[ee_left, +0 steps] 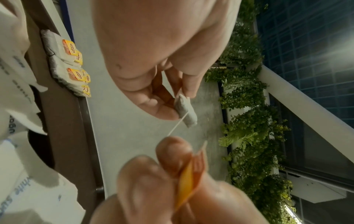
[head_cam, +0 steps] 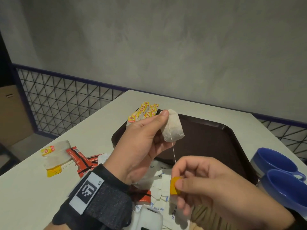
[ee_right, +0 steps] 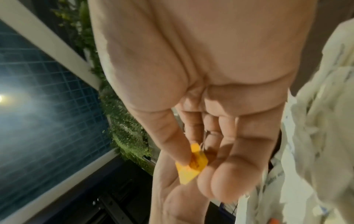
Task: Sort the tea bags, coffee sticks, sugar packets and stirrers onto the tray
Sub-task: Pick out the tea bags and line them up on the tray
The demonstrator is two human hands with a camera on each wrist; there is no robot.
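My left hand (head_cam: 146,136) pinches a grey-white tea bag (head_cam: 173,128) and holds it up over the near left part of the dark brown tray (head_cam: 216,140). Its string (head_cam: 172,146) runs taut down to a yellow tag (head_cam: 174,185), pinched between thumb and finger of my right hand (head_cam: 212,185). The left wrist view shows the tea bag (ee_left: 184,112) at my fingertips and the tag (ee_left: 187,183) close by. In the right wrist view the tag (ee_right: 191,165) sits under my thumb. A row of tea bags (head_cam: 144,112) with yellow tags lies on the tray's far left corner.
More tea bags (head_cam: 54,155) and red coffee sticks (head_cam: 81,160) lie on the white table (head_cam: 33,188) to the left. White sugar packets (head_cam: 159,188) are heaped under my hands. Two blue cups (head_cam: 279,173) stand at the right, beside the tray. A mesh railing (head_cam: 66,103) borders the table.
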